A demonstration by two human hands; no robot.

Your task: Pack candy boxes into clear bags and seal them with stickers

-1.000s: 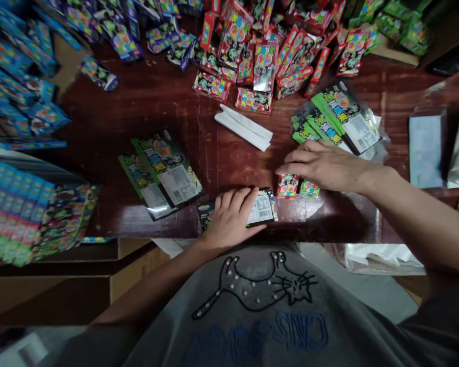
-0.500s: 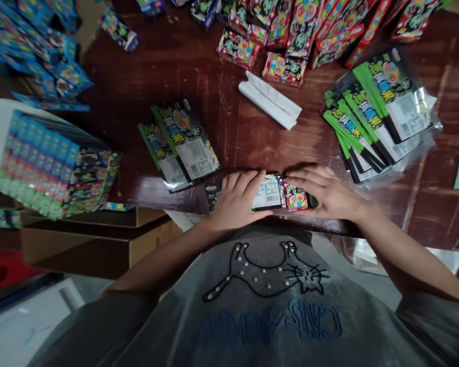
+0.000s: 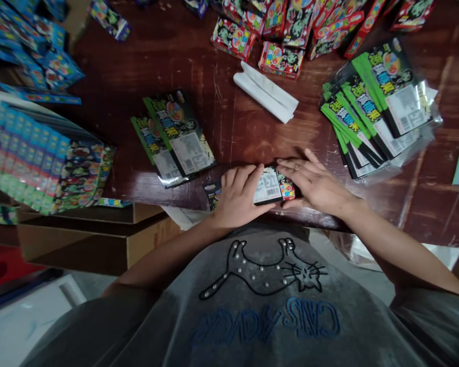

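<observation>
At the near edge of the dark wooden table [image 3: 252, 137], my left hand [image 3: 237, 196] lies with curled fingers on a flat black packet with a white barcode label [image 3: 266, 186], pressing it down. My right hand [image 3: 313, 181] lies flat, fingers stretched, over small red candy boxes [image 3: 286, 187] and pushes them against the packet's open right end. Only one red box end shows between my hands.
Two green-headed packets [image 3: 176, 137] lie left of my hands, a fanned stack of them [image 3: 375, 112] at right. A white folded paper [image 3: 265, 92] lies mid-table. Red boxes [image 3: 279, 30] are heaped at the back, blue ones [image 3: 34, 61] at left. A cardboard box [image 3: 92, 239] stands below.
My right hand slid the small red and green boxes left along the table edge up to the packet under my left hand. The boxes are now mostly hidden.
</observation>
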